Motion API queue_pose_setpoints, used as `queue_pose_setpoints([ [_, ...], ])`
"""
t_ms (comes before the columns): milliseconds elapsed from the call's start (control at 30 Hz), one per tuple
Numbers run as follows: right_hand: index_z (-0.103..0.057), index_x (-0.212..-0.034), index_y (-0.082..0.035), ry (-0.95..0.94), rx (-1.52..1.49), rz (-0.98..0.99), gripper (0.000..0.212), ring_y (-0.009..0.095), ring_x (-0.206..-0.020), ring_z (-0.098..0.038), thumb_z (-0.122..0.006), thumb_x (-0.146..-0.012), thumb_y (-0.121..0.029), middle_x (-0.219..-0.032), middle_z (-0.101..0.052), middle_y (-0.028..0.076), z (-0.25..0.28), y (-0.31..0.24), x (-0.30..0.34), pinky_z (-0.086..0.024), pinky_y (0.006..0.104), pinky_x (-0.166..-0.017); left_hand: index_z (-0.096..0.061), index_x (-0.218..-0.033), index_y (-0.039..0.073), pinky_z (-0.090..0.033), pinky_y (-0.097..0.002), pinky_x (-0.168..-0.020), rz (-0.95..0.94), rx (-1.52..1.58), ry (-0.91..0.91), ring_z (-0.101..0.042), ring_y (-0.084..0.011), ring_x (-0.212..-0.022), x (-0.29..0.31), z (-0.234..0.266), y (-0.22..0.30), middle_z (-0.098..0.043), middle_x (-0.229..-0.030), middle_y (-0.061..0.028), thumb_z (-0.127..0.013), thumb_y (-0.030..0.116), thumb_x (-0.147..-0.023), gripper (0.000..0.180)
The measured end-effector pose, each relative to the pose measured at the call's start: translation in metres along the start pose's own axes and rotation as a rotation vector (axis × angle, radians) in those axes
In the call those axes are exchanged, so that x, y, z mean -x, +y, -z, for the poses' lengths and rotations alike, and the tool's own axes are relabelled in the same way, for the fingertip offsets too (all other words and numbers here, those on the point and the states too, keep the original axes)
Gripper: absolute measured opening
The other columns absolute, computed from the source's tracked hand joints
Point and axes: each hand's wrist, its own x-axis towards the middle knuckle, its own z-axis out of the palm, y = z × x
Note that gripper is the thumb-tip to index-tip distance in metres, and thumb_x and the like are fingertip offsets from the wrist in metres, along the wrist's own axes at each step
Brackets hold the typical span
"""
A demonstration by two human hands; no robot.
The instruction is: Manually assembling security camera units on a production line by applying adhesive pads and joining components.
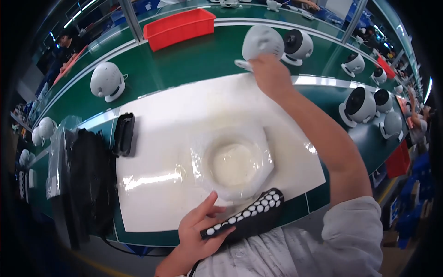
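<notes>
My right hand (271, 76), reaching to the far side of the bench, is closed on a white rounded camera-like unit (262, 40). The unit's small foot (243, 64) sticks out beside my fingers. Near the front edge, my left hand (200, 231) grips one end of a black strip (247, 213) covered with white oval pieces, its index finger pointing up. Just beyond the strip, a white holder (266, 159) with a round hollow and an angular outer edge rests on a white mat (152, 138). Nothing sits in the hollow.
A black tray (123, 134) lies at the mat's left edge, beside black and clear plastic bags (92, 175). More white units stand far left (106, 81), behind my right hand (297, 46) and at right (360, 106). A red bin (180, 30) is at the back.
</notes>
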Motion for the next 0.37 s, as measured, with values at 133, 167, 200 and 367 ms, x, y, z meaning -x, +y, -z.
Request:
queue_pose_setpoints([
  [133, -0.06, -0.08, -0.008, -0.132, 0.29, 0.114, 0.011, 0.022, -0.079, -0.054, -0.052, -0.072, -0.007, -0.08, -0.055, 0.003, -0.05, 0.035, -0.004, -0.045, 0.0333, -0.067, -0.056, -0.09, -0.001, -0.05, -0.0305, -0.066, 0.023, 0.047, -0.056, -0.062, -0.0259, -0.078, 0.004, 0.004, -0.004, -0.047, -0.116, -0.0239, -0.075, 0.001, -0.056, 0.039],
  [167, -0.059, -0.078, -0.009, -0.115, 0.327, 0.068, 0.01, 0.022, -0.08, -0.054, -0.051, -0.073, -0.008, -0.081, -0.056, 0.003, -0.065, 0.041, -0.001, -0.046, 0.0333, -0.068, -0.054, -0.08, -0.004, -0.05, -0.032, -0.067, 0.076, 0.038, -0.081, -0.061, -0.0258, -0.08, 0.006, 0.005, -0.003, -0.044, -0.12, -0.0222, -0.075, 0.0, -0.057, 0.031],
  [200, -0.059, -0.077, -0.01, -0.101, 0.353, 0.025, 0.01, 0.022, -0.082, -0.054, -0.05, -0.074, -0.008, -0.083, -0.056, 0.004, -0.072, 0.037, -0.002, -0.046, 0.0332, -0.068, -0.052, -0.07, -0.007, -0.05, -0.0334, -0.067, 0.137, 0.022, -0.103, -0.06, -0.0256, -0.082, 0.01, 0.007, -0.002, -0.041, -0.124, -0.0205, -0.074, -0.001, -0.057, 0.026],
  [367, -0.059, -0.09, -0.007, -0.545, 0.061, -0.153, 0.017, 0.023, -0.095, -0.052, -0.049, -0.08, -0.017, -0.098, -0.056, 0.011, -0.072, 0.043, -0.005, -0.044, 0.0343, -0.076, -0.058, -0.097, -0.002, -0.049, -0.0317, -0.073, 0.18, 0.025, -0.183, -0.059, -0.0259, -0.086, 0.011, 0.012, 0.0, -0.045, -0.121, -0.0153, -0.075, 0.002, -0.058, 0.042],
])
